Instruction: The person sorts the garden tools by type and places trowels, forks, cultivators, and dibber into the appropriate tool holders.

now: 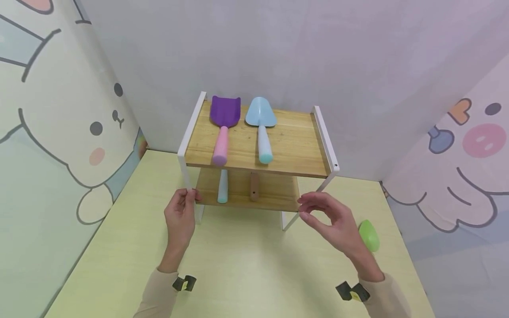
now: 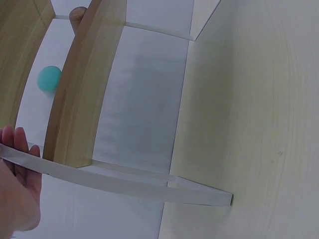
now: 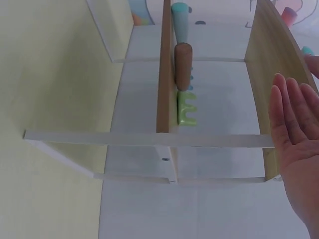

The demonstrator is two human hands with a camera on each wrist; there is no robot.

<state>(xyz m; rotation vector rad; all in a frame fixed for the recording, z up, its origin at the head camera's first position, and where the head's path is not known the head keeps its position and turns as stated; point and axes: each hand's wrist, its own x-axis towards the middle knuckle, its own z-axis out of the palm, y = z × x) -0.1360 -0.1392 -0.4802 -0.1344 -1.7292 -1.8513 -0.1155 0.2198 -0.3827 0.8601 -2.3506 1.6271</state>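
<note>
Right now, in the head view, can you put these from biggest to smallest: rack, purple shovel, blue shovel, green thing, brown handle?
Largest to smallest, as they look there:
1. Rack
2. Purple shovel and blue shovel: too alike to rank
3. Green thing
4. Brown handle

My tabletop [image 1: 246,274] holds a green object [image 1: 369,236] and a shelf [image 1: 296,145]: purple shovel [image 1: 225,114] and light-blue shovel [image 1: 260,118] on top, teal-tipped handle [image 1: 223,187] and brown handle [image 1: 254,186] below.
</note>
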